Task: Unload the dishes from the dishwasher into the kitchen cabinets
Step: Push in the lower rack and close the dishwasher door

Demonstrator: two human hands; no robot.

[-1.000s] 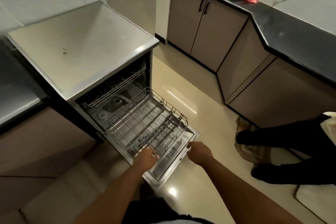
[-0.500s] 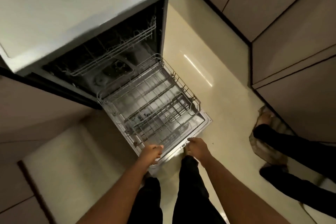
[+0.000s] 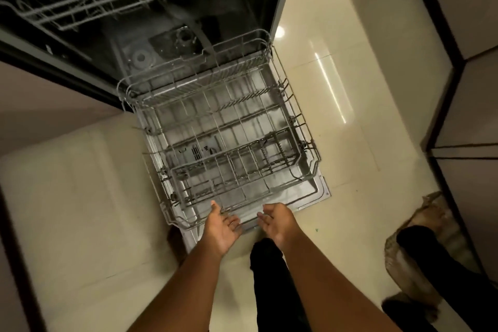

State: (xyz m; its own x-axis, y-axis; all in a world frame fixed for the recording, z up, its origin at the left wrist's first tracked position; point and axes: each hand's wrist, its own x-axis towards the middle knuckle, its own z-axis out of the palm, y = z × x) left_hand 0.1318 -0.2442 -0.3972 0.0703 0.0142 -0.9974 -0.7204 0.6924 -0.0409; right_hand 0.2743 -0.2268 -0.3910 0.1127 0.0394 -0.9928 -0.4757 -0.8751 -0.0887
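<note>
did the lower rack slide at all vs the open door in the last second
No. The lower rack sits pulled out over the open door as before, its front rail near the door's front edge. Only the camera tilted down; both hands stay there.

Both forearms bare to the near frame edge; no sleeves, watch, rings or bands visible. Left hand (image 3: 222, 229) and right hand (image 3: 277, 222) ungloved. Black trousers (image 3: 272, 286) cover the one leg visible between the forearms; the foot is hidden under the trouser leg.
</note>
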